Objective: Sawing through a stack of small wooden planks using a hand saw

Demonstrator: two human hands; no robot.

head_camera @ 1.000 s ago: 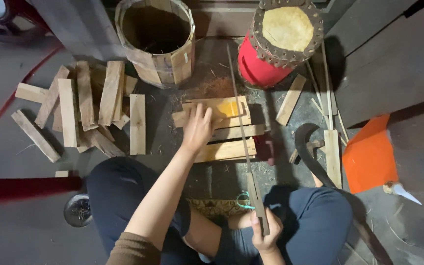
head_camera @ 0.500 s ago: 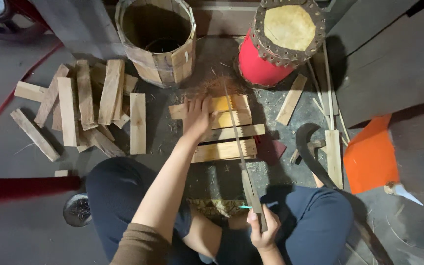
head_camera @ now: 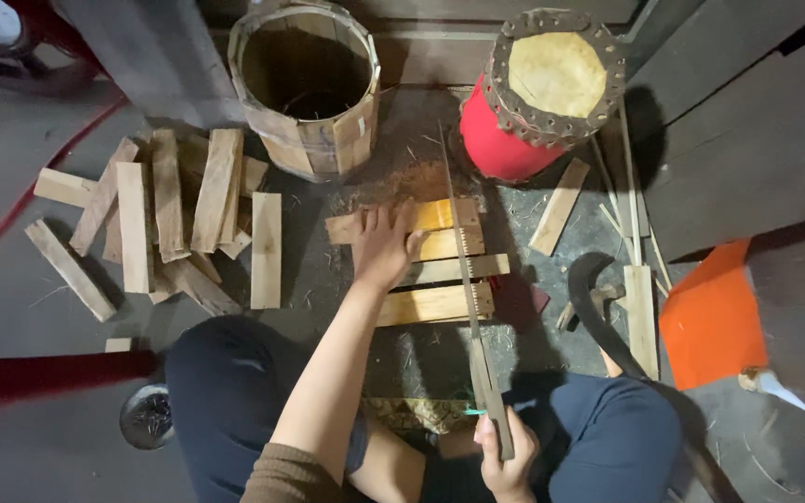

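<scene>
Open grey floor [head_camera: 11,224] far left of my scattered pale wooden slats [head_camera: 170,224]. Ahead, round wooden stave bucket [head_camera: 305,88] and red hide-topped drum [head_camera: 538,93] block; narrow sawdust gap [head_camera: 416,140] between.

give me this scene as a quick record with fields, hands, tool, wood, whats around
left hand: pressed flat on the stacked slats
right hand: grips the saw by its handle
saw: blade lies across the slats, pointing away from the person
slats: pale wood, stacked on the floor between the knees
left side: loose pile of slats
top: open wooden bucket, red drum
right side: orange sheet, curved dark blade
</scene>
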